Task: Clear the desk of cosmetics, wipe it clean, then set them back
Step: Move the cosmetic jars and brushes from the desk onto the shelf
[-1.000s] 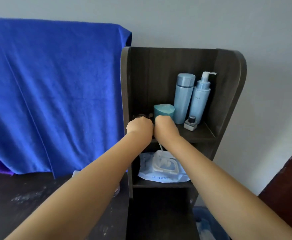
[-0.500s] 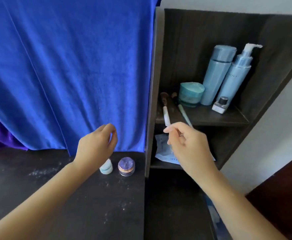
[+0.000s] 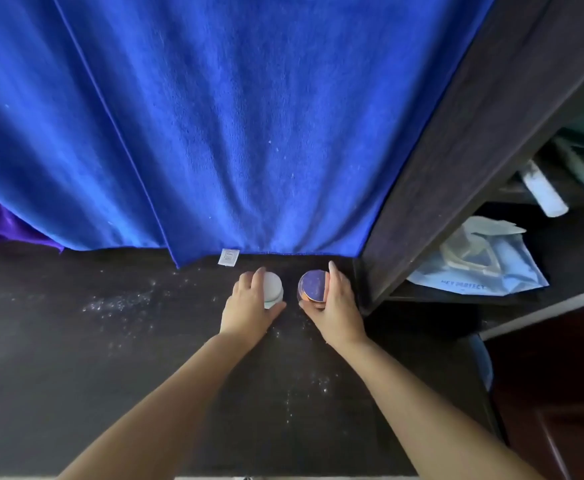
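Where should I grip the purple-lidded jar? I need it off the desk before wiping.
Grip the purple-lidded jar round its side wall below the lid, coming from its right, as the right hand does now. It stands upright, low and round, and the white-capped bottle crowds its left.

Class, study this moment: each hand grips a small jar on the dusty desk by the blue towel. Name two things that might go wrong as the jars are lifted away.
1. The left hand holds the white jar and the right hand the purple jar, set close together; lifting both at once may knock them.
2. The towel hangs to the desk just behind; fingers could snag it, and it may drag through the white powder.
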`<state>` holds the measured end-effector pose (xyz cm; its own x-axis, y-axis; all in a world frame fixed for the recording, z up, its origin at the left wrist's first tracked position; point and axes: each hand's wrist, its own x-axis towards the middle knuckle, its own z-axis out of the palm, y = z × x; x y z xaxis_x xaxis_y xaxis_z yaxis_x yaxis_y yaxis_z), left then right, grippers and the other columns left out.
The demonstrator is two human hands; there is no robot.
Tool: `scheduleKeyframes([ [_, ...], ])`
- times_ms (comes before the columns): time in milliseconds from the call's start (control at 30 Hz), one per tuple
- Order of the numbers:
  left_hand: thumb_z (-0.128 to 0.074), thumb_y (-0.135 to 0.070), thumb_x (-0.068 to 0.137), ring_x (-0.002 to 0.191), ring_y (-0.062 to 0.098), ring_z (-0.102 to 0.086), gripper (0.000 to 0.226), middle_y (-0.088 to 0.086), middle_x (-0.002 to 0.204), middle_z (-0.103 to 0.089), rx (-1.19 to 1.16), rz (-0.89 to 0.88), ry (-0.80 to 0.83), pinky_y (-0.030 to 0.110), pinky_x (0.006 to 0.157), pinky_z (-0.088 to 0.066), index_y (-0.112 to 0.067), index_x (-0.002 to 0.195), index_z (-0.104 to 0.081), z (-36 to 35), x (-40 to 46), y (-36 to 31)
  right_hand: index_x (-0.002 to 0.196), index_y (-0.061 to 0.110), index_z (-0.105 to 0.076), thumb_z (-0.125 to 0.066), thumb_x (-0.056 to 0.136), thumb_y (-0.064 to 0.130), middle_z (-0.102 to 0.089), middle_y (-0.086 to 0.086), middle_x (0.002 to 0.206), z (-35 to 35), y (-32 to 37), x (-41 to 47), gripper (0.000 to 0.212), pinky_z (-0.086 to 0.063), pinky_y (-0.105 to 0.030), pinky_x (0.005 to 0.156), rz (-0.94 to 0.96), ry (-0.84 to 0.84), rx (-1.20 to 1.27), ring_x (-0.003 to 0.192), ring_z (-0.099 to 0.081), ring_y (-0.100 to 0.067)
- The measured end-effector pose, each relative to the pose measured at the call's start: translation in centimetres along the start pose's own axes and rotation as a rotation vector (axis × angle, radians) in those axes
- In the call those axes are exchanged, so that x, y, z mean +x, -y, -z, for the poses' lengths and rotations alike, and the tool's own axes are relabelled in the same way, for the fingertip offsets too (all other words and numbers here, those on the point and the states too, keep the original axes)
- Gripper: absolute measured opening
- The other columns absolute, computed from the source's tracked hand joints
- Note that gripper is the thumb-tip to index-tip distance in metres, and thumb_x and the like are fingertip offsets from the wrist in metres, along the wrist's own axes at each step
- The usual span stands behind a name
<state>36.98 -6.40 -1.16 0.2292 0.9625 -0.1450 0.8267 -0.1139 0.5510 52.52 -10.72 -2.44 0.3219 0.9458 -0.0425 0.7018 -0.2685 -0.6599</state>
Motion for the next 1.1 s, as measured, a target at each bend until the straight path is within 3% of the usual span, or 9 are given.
scheduleKeyframes([
  [267, -0.061, -0.033, 0.084, 0.119, 0.025, -0.041, 0.053, 0.004, 0.129, -0.046, -0.094, -0.094, 0.001, 0.040, 0.091, -0.043, -0.017, 0.130, -0.040, 0.1, 0.5, 0.7, 0.139, 0.007, -0.030, -0.078, 0.070, 0.029, -0.040, -0.012, 0.137, -0.1, 0.6, -0.4, 0.087, -0.040, -0.030, 0.098, 0.026, -0.021, 0.017, 0.126, -0.042, -0.025],
  [367, -0.064, -0.034, 0.083, 0.117, 0.021, -0.045, 0.055, 0.001, 0.126, -0.048, -0.229, -0.134, -0.043, 0.026, 0.090, -0.037, -0.016, 0.129, -0.042, 2.1, -1.3, -0.5, 0.140, 0.008, -0.030, -0.078, 0.070, 0.031, -0.041, -0.011, 0.138, 2.8, 2.2, -2.5, 0.088, -0.033, -0.021, 0.098, 0.079, -0.044, 0.078, 0.127, -0.042, -0.022],
  [467, -0.072, -0.025, 0.077, 0.111, 0.012, -0.048, 0.059, -0.005, 0.120, -0.049, -0.331, -0.283, -0.145, 0.021, 0.090, -0.036, -0.017, 0.129, -0.045, 5.4, -4.1, -3.0, 0.141, 0.010, -0.030, -0.075, 0.068, 0.039, -0.042, -0.006, 0.138, 8.0, 4.3, -5.7, 0.092, -0.029, -0.014, 0.104, 0.210, -0.091, 0.169, 0.129, -0.039, -0.011],
  [567, -0.078, -0.015, 0.070, 0.103, -0.005, -0.048, 0.059, -0.011, 0.109, -0.052, -0.379, -0.477, -0.301, 0.007, 0.089, -0.034, -0.014, 0.122, -0.050, 8.6, -7.2, -7.4, 0.141, 0.013, -0.029, -0.070, 0.069, 0.045, -0.042, 0.002, 0.138, 14.9, 5.8, -9.4, 0.089, -0.027, -0.010, 0.105, 0.366, -0.141, 0.203, 0.128, -0.036, 0.002],
  [633, -0.076, -0.025, 0.071, 0.105, -0.013, -0.045, 0.057, -0.018, 0.114, -0.050, -0.449, -0.622, -0.402, 0.002, 0.087, -0.032, -0.017, 0.121, -0.048, 10.7, -9.1, -12.0, 0.141, 0.018, -0.028, -0.071, 0.070, 0.043, -0.043, 0.004, 0.139, 19.9, 6.4, -11.6, 0.086, -0.028, -0.012, 0.106, 0.437, -0.220, 0.182, 0.130, -0.037, 0.000],
  [733, -0.061, -0.035, 0.074, 0.111, -0.009, -0.043, 0.056, -0.016, 0.119, -0.048, -0.503, -0.860, -0.495, 0.008, 0.091, -0.033, -0.014, 0.123, -0.044, 13.0, -11.4, -19.9, 0.139, 0.017, -0.030, -0.070, 0.070, 0.041, -0.043, 0.010, 0.135, 27.2, 5.8, -13.7, 0.083, -0.032, -0.013, 0.103, 0.493, -0.433, 0.160, 0.126, -0.040, 0.000],
  [833, -0.064, -0.033, 0.076, 0.112, -0.001, -0.044, 0.057, -0.005, 0.120, -0.050, -0.519, -0.992, -0.452, 0.010, 0.094, -0.034, -0.012, 0.126, -0.044, 13.1, -12.1, -27.0, 0.140, 0.021, -0.029, -0.070, 0.070, 0.046, -0.043, 0.014, 0.130, 33.5, 4.5, -13.6, 0.085, -0.036, -0.012, 0.097, 0.418, -0.569, 0.126, 0.120, -0.041, 0.006],
  [967, -0.069, -0.028, 0.079, 0.102, 0.002, -0.044, 0.057, 0.000, 0.119, -0.049, -0.412, -0.886, -0.318, 0.006, 0.083, -0.034, -0.014, 0.129, -0.046, 11.5, -9.8, -33.9, 0.141, 0.015, -0.032, -0.070, 0.076, 0.040, -0.048, -0.003, 0.133, 38.8, 2.3, -10.3, 0.079, -0.033, -0.021, 0.089, 0.122, -0.526, 0.073, 0.114, -0.047, -0.012],
  [1100, -0.065, -0.038, 0.080, 0.111, 0.022, -0.049, 0.062, 0.006, 0.125, -0.044, -0.236, -0.711, -0.229, 0.032, 0.094, -0.040, -0.013, 0.132, -0.043, 9.4, -6.7, -36.7, 0.138, 0.008, -0.032, -0.070, 0.075, 0.043, -0.047, -0.006, 0.137, 39.5, 1.0, -6.8, 0.082, -0.032, -0.021, 0.087, 0.048, -0.426, 0.014, 0.122, -0.046, -0.021],
])
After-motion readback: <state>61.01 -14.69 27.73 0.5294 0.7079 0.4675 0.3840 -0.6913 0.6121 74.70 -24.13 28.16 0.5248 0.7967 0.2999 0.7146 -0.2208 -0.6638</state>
